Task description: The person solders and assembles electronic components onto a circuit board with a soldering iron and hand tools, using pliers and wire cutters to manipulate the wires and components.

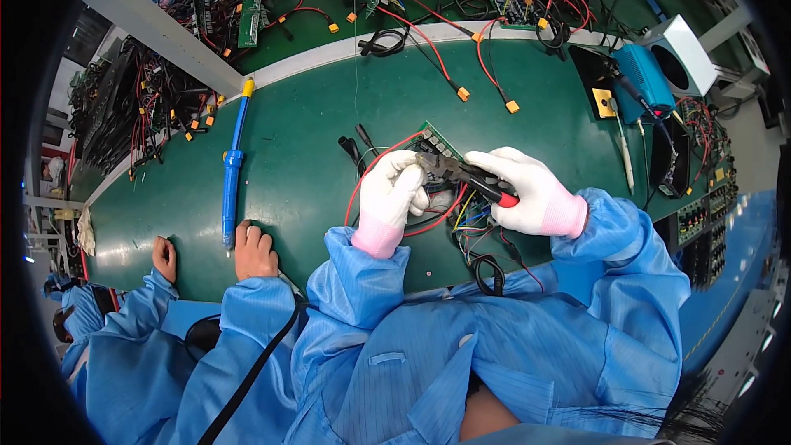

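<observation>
Black-and-red pliers (476,179) in the right hand (527,189), nose right up at the left hand's (390,191) fingertips!
Dark head, red-ended handle, slanting between two white gloves: the right fingers wrap the handles, the left ones bunch at the nose, and what they pinch I cannot tell. Just beneath, a green circuit board (437,141) trailing wires, on a green bench (305,99); beyond it, heaped wired boards (535,0), and at left, a co-worker's bare hand (256,252).
</observation>
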Motion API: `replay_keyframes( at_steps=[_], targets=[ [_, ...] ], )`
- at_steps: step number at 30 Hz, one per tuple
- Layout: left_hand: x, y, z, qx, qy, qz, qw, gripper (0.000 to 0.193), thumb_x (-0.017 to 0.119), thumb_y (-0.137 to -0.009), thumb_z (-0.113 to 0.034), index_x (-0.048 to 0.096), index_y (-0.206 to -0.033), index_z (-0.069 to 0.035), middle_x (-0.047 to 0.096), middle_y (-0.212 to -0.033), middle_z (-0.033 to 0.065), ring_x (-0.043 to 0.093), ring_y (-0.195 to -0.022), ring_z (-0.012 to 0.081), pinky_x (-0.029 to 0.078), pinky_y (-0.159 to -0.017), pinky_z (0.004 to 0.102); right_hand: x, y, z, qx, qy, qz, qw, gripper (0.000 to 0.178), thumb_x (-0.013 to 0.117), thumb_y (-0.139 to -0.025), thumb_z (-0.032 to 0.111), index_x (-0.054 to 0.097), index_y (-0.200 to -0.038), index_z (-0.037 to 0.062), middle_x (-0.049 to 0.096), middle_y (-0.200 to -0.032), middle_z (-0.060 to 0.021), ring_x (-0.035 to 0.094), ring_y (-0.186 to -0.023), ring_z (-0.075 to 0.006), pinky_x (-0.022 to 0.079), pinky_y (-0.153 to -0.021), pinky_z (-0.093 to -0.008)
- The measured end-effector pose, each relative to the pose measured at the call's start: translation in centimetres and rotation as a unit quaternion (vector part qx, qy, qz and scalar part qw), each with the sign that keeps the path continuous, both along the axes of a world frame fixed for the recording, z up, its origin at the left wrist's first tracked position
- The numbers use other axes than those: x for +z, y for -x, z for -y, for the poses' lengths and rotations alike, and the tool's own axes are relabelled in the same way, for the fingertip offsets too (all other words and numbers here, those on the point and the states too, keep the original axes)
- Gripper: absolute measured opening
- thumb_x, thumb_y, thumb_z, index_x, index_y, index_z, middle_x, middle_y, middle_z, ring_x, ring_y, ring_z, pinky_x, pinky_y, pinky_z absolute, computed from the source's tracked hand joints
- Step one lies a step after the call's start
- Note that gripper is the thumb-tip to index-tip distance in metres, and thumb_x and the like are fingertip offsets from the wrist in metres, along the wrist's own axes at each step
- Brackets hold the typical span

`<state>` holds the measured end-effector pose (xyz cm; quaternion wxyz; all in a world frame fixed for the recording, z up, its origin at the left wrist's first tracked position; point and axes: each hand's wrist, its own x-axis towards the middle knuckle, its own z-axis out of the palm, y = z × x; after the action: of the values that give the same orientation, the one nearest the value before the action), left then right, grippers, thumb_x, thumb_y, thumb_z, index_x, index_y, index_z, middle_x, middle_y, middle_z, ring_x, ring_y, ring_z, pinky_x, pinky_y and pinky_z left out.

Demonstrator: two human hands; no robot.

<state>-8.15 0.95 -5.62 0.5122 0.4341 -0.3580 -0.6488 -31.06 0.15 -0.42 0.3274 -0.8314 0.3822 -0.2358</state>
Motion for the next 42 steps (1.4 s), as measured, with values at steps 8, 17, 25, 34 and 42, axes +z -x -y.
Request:
replay_keyframes(
  at_steps=[8, 17, 25, 34, 42],
  targets=[
    [1.3, -0.2, 0.1, 0.004, -0.009, 0.015, 1.0, 0.024, 0.054, -0.088, -0.008, 0.056, -0.109, 0.002, 0.057, -0.072, 0.0065, 0.049, -0.047, 0.0088, 0.037, -0.041, 0.0196, 1.2, -0.4, -0.3, -0.027, -0.127, 0.003, 0.992, 0.073, 0.06, -0.06, 0.002, 0.049, -0.132, 0.0017, 0.058, -0.113, -0.0149, 0.058, -0.094, -0.0266, 0.048, -0.084, -0.0311],
    [1.7, -0.6, -0.1, -0.007, -0.013, 0.036, 0.999, 0.023, 0.055, -0.086, -0.007, 0.057, -0.106, 0.004, 0.058, -0.072, 0.0068, 0.047, -0.044, 0.0087, 0.035, -0.038, 0.0198, 1.0, -0.1, -0.2, -0.009, -0.236, 0.052, 0.97, 0.074, 0.061, -0.06, 0.002, 0.047, -0.133, -0.0016, 0.056, -0.13, -0.017, 0.057, -0.114, -0.0261, 0.044, -0.099, -0.0297],
    [2.2, -1.1, -0.3, -0.025, -0.013, 0.052, 0.998, 0.022, 0.054, -0.087, -0.008, 0.058, -0.105, 0.004, 0.058, -0.073, 0.0061, 0.046, -0.044, 0.0081, 0.033, -0.039, 0.0193, 0.9, 0.0, -0.3, -0.006, -0.254, 0.061, 0.965, 0.075, 0.062, -0.06, 0.001, 0.046, -0.133, -0.003, 0.055, -0.131, -0.0167, 0.055, -0.118, -0.024, 0.041, -0.102, -0.0291],
    [3.2, -1.0, -0.1, -0.055, -0.035, 0.145, 0.987, 0.021, 0.053, -0.088, -0.009, 0.061, -0.104, 0.002, 0.058, -0.072, 0.0045, 0.046, -0.046, 0.0073, 0.034, -0.043, 0.0192, 0.4, -0.1, -0.6, -0.013, -0.162, -0.01, 0.987, 0.073, 0.06, -0.063, 0.001, 0.045, -0.134, -0.002, 0.059, -0.119, -0.0135, 0.058, -0.101, -0.0223, 0.047, -0.087, -0.0292],
    [1.0, -0.8, 0.1, -0.065, 0.024, 0.222, 0.973, 0.021, 0.053, -0.089, -0.011, 0.064, -0.102, 0.001, 0.057, -0.07, 0.0028, 0.045, -0.048, 0.0067, 0.035, -0.046, 0.0192, -0.9, -0.9, -0.8, -0.049, 0.034, -0.15, 0.987, 0.069, 0.058, -0.067, 0.003, 0.043, -0.134, -0.0001, 0.056, -0.109, -0.0106, 0.054, -0.083, -0.0206, 0.045, -0.073, -0.0298]
  ],
)
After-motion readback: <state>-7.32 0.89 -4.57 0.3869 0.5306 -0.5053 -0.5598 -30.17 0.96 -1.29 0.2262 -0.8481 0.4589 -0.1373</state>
